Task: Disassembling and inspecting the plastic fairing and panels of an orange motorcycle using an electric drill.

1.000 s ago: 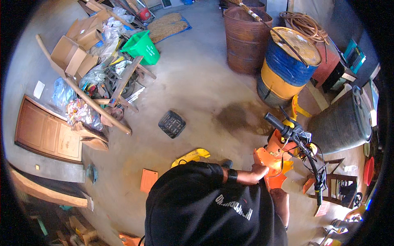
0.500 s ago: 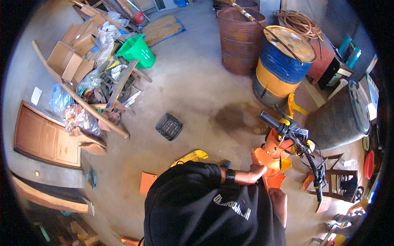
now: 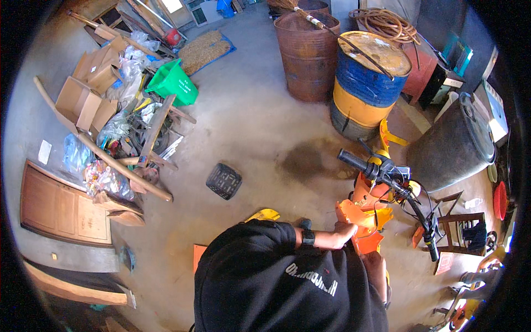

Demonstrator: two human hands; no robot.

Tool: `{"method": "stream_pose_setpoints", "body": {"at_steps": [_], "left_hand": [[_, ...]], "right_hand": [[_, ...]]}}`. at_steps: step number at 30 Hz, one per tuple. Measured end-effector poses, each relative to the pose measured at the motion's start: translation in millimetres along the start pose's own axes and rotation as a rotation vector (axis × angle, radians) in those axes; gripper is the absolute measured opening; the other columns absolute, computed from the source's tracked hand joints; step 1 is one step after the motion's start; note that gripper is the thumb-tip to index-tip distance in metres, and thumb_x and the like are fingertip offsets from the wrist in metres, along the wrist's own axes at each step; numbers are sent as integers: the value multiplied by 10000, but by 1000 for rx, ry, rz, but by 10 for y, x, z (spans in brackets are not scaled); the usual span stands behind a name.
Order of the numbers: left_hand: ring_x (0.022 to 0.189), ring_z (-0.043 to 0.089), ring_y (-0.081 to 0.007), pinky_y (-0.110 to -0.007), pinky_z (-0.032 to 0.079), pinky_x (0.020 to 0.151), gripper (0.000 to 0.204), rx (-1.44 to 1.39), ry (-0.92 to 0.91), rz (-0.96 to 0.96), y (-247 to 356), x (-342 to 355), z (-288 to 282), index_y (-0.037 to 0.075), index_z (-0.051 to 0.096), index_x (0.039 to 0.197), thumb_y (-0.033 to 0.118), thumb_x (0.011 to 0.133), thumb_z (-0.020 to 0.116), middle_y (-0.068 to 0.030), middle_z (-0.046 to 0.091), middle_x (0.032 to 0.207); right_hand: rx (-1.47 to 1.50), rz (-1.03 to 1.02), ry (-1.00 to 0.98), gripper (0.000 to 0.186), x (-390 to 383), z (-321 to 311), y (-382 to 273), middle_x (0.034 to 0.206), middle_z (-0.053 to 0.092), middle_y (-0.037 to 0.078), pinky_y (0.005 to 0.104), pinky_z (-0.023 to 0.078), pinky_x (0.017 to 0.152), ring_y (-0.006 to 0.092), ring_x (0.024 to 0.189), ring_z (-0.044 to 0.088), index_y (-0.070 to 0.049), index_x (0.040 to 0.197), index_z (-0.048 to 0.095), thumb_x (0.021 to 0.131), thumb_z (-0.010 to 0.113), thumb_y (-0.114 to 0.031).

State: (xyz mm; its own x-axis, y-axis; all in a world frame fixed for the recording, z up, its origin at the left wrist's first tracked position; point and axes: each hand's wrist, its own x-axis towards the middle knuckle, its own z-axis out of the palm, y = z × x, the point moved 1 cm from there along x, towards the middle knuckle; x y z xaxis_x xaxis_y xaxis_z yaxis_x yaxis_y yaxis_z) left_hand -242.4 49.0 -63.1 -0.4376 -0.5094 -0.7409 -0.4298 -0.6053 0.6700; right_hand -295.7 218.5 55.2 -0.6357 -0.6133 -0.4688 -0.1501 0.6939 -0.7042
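A two-wheeler with black handlebars [image 3: 395,185] and loose wiring stands to my right, its front body covered in orange plastic. My left hand [image 3: 345,232], with a black watch [image 3: 308,238] on the wrist, is closed on the edge of an orange plastic panel [image 3: 354,212] below the handlebars. My right hand [image 3: 373,261] is lower, against the underside of the orange bodywork [image 3: 367,243], and its fingers are hidden. Part of a yellow plastic piece [image 3: 264,214] shows on the floor beyond my black sleeve.
A black plastic crate [image 3: 224,181] sits on the floor ahead. A blue-and-yellow drum [image 3: 369,83], a rusty drum [image 3: 304,58] and a large dark bin [image 3: 451,144] stand at the right. Cardboard boxes [image 3: 80,102], bags and a green bin [image 3: 172,83] crowd the left wall. A wooden chair [image 3: 462,232] is at far right.
The whole view has shifted slightly, and my sleeve covers more of the yellow piece. My left hand keeps its hold on the orange panel; my right hand stays low beside the bodywork.
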Motion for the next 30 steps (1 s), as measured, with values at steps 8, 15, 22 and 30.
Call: {"method": "stream_pose_setpoints", "body": {"at_steps": [8,15,22,30], "left_hand": [[650,566,-201,-350,416,540,123,30,-7,-68,247,-205,-42,70,538,664,154,635,623,-72,578,678],[689,584,-226,-371,424,538,133,83,5,26,70,19,4,42,560,695,145,632,617,-89,604,711],[700,592,-227,-372,429,545,159,72,-14,-35,24,157,0,32,566,687,159,617,629,-110,613,732],[641,595,-242,-382,434,519,171,59,49,-54,-36,192,50,32,565,708,164,623,631,-110,610,719]], "right_hand": [[263,-68,18,95,8,76,380,809,708,93,315,531,728,166,754,645,37,908,680,859,661,-41],[99,-17,15,132,-18,12,118,780,698,118,337,521,684,173,711,633,34,861,674,867,684,-97],[244,-106,40,67,51,52,243,936,701,114,309,510,779,172,839,637,26,916,653,886,646,-34],[173,-55,-26,112,29,-36,91,846,716,108,301,525,760,159,784,658,55,919,679,866,642,-36]]}}
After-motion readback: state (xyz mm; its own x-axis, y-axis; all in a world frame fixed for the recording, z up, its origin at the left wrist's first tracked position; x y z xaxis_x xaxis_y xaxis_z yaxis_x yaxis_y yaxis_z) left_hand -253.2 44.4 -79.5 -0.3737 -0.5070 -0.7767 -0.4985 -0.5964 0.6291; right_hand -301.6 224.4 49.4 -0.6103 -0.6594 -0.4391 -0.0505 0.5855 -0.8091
